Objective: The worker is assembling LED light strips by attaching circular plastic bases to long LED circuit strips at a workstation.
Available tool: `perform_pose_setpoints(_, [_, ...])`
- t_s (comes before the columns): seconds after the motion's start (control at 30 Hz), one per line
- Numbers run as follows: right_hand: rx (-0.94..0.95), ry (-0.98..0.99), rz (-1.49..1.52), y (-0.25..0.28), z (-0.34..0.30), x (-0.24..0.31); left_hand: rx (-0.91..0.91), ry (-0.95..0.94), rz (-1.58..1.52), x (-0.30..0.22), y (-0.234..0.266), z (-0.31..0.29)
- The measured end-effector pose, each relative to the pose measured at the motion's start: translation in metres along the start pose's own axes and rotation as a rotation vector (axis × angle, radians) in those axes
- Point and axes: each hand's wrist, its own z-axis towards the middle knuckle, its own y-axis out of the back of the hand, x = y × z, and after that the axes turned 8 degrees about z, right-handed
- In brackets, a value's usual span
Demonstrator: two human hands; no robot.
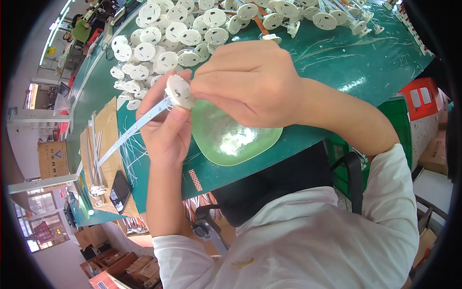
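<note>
Between the thumb and fingers of my left hand (166,135) is a round white plastic disc (180,91) with small slots in its face. A narrow pale LED strip (134,127) runs from the disc down to the left, past my hand. My right hand (252,84) is closed, its fingertips curled against the right edge of the disc. Whatever those fingertips pinch is hidden behind the knuckles. Below my right hand lies a shiny green tray (211,144), partly covered by it.
Many white discs (175,31) are heaped across the far side of the green table (332,72). Cardboard with thin wires and a phone (120,191) lie at the left. A small red perforated strip (195,179) is near the front edge. A red stool (423,98) stands at right.
</note>
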Motion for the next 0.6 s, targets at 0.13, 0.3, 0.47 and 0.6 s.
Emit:
perform_pose_setpoints(0.13, [0.041,0.018,-0.023,-0.0015,-0.0023,0.001,0.004,-0.007,0.052,0.0015,0.0011,-0.0005])
perform_pose_setpoints(0.3, [0.113,-0.04,-0.119,-0.0025,-0.0089,0.0024,-0.02,-0.049,0.216,0.0088,-0.003,0.0014])
perform_pose_setpoints(0.47, [0.032,-0.1,-0.037,0.0034,-0.0024,0.0028,-0.014,-0.04,0.036,0.0065,-0.0065,0.0087])
perform_pose_setpoints(0.6, [0.082,-0.078,0.033,0.0023,0.0007,-0.0003,0.005,-0.046,0.043,0.0045,-0.0022,0.0047])
